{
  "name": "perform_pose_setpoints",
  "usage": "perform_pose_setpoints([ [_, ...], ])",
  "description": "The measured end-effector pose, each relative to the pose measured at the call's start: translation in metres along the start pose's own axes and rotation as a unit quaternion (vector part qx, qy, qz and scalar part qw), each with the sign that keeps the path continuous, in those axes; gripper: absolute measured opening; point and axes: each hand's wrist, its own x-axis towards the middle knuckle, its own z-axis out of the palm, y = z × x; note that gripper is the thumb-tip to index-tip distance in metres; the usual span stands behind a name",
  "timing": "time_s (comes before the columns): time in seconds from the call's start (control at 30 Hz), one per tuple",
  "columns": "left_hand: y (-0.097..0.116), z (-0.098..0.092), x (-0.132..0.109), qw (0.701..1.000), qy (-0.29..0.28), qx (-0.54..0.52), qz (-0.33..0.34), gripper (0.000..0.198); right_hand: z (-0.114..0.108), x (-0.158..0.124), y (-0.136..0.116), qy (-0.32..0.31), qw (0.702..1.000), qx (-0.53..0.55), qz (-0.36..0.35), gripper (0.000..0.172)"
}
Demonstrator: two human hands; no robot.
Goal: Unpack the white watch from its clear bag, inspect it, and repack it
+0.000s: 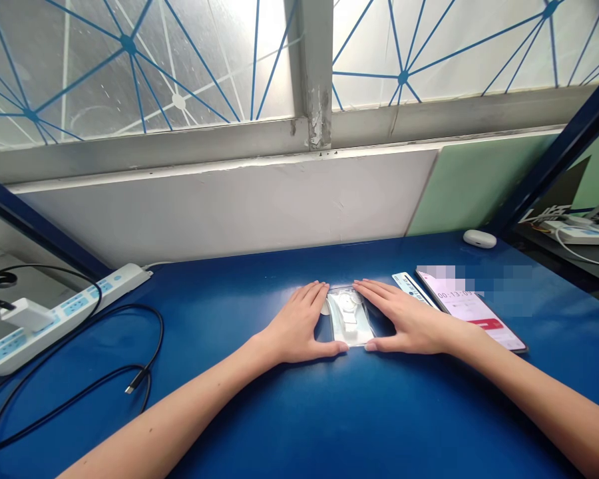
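Note:
A clear plastic bag lies flat on the blue table, with what looks like a white wristwatch inside it. My left hand rests at the bag's left side, fingers stretched out and thumb at its near edge. On the other side, my right hand lies with its fingers extended along the far right corner and its thumb by the near right corner. Both hands are open and frame the bag, touching its edges or very near them. A small pale rounded edge shows beside my left fingers, mostly hidden.
To the right lie a phone with a lit timer screen and a white-blue card or strip. A white rounded case sits at the back right. At the left are a power strip and a looped black cable.

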Motion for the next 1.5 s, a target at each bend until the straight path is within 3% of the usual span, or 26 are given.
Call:
perform_pose_setpoints([
  [0.47,0.002,-0.001,0.000,1.000,-0.002,-0.009,-0.004,0.107,-0.004,-0.002,0.001,-0.009,1.000,-0.006,0.006,0.100],
  [0.63,0.001,0.000,-0.003,1.000,0.010,-0.008,-0.005,0.105,-0.011,-0.001,-0.003,0.010,1.000,-0.009,0.000,0.089],
  [0.9,0.001,0.003,-0.004,0.998,0.060,-0.002,0.002,0.043,-0.013,0.003,0.000,0.108,0.993,-0.029,0.036,0.058],
  [1.1,0.001,0.008,0.001,0.985,0.112,0.070,-0.109,0.033,-0.015,0.004,-0.007,0.082,0.997,0.010,-0.008,0.044],
  [1.2,-0.001,0.009,0.002,0.984,0.113,0.086,-0.109,0.034,-0.014,0.003,-0.009,0.071,0.997,0.018,-0.018,0.042],
  [1.33,-0.002,0.009,0.001,0.985,0.106,0.092,-0.096,0.035,-0.012,0.003,-0.003,0.107,0.994,0.012,-0.002,0.042],
  [1.5,-0.003,0.009,0.001,0.986,0.113,0.086,-0.088,0.035,-0.009,0.003,0.002,0.093,0.996,0.016,0.005,0.058],
])
